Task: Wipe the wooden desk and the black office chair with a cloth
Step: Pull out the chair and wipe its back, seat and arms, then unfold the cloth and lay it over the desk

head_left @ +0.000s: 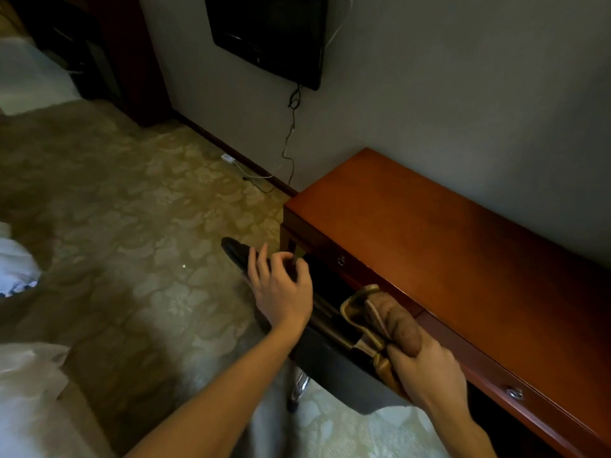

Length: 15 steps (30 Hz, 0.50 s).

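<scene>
Red-brown polished wood: the desk [429, 233] is being viewed from above, standing along the grey wall [463, 94], with two metal pulls [341, 260] on its front. The black chair [330, 355] is being seen tucked close against the desk front, its back toward the camera and a chrome leg showing beneath. A tan-brown cloth [390, 322], bunched, is being gripped in the right hand [426, 371], whose fingers are being curled tightly round it. The cloth is being pressed on the upper edge of the chair back, just beside the desk's front edge. The left hand [281, 285] is being laid on the far end of the chair's top, two fingers straight and the forefinger and thumb bent. Whether a grip is being closed there cannot be told. Step in hand, as judged: the chair is being wiped along the rim of its back while being steadied at the other end; whether the desk is already done cannot be read from its surface. Next move, as judged: the cloth is to be drawn along the rim toward the left hand, which must give way. The chair is then to be pulled clear of the desk, so that seat and arms can be reached. Patterned carpet [132, 226] is being shown beneath, and a dark television [271, 34] on the wall.
</scene>
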Tool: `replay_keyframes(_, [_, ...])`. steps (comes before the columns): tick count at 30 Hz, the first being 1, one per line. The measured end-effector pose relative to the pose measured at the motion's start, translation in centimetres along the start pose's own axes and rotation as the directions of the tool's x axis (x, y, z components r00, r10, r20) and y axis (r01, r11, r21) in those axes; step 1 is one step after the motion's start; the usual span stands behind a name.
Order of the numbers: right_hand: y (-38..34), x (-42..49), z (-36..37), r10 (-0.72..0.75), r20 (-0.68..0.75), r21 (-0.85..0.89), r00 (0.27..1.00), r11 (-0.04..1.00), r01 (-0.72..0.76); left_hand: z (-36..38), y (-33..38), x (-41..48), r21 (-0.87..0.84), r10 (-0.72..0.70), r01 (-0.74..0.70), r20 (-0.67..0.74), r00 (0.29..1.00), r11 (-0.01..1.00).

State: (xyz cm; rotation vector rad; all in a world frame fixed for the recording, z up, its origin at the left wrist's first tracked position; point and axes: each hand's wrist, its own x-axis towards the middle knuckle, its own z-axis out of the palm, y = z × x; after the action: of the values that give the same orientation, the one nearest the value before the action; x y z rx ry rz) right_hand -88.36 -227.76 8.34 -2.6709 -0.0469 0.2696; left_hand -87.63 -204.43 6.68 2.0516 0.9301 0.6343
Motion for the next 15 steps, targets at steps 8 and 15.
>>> replay_keyframes(8, [-4.1, 4.0, 0.0, 0.158, -0.259, 0.188, 0.953, 0.976, -0.111, 2.4, 1.8, 7.2, -0.217, 0.090, -0.008, 0.371, 0.924, 0.976])
replay_keyframes(15, [-12.9, 7.7, -1.2, 0.375, -0.392, 0.839, 0.840, 0.521, 0.159, -0.2, 1.8, 15.4, -0.353, 0.094, 0.343, 0.804, 0.588, 0.870])
